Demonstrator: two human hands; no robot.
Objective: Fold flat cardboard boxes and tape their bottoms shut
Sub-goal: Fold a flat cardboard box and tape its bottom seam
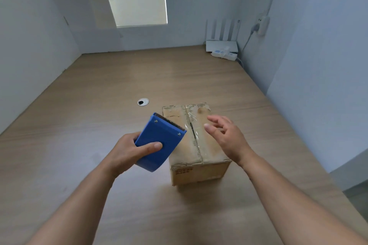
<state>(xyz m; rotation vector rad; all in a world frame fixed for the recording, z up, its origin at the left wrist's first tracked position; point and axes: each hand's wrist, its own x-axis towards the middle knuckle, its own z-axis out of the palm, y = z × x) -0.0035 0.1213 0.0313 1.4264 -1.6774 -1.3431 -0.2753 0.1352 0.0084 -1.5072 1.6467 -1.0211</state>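
Cardboard box (209, 150) is closed, clear tape (194, 135) over its seam; red print unreadable. Left hand (129, 153) grasps blue dispenser (161, 141) at its 9 o'clock; right hand (225, 135) hovers released.

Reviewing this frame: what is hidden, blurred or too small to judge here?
- Head view: the tape roll inside the blue plastic tape dispenser in the left hand, hidden by its casing.
- Head view: red print on the brown cardboard box, too small and blurred to read.
- Head view: whether the right hand touches the box top; the angle does not settle it.
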